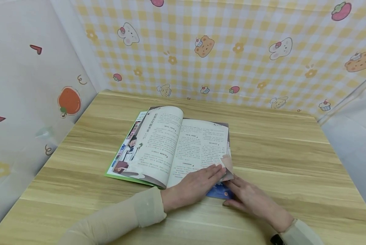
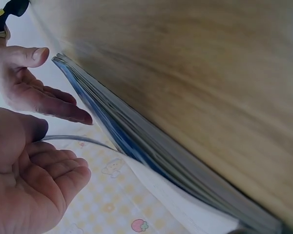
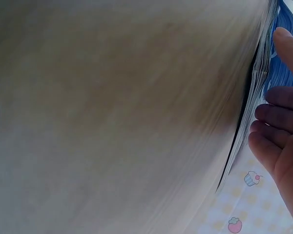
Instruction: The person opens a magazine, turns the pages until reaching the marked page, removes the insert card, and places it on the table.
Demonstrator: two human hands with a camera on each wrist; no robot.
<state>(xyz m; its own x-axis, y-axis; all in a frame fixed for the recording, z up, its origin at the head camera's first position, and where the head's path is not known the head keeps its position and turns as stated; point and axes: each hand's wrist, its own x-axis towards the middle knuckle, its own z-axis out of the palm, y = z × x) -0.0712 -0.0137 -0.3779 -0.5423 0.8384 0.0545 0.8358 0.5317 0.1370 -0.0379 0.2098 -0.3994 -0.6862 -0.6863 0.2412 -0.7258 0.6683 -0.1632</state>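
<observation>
An open magazine (image 1: 198, 146) lies on the wooden table, its left page bowed upward. My left hand (image 1: 196, 183) lies across the lower right page, fingers over its corner. In the left wrist view, the thumb of my left hand (image 2: 29, 170) is on the other side of that thin page, which it pinches. Beneath the raised corner shows a blue page (image 1: 220, 191). My right hand (image 1: 256, 200) is beside the magazine's lower right corner, thumb and fingers apart. In the right wrist view, the fingers of my right hand (image 3: 283, 122) are close to the page edges.
The wooden table (image 1: 277, 149) extends around the magazine. A yellow checked cloth (image 1: 225, 20) hangs along the back, and a white patterned sheet (image 1: 20, 85) stands on the left. Under the magazine's left half, a green-edged cover (image 1: 126, 179) sticks out.
</observation>
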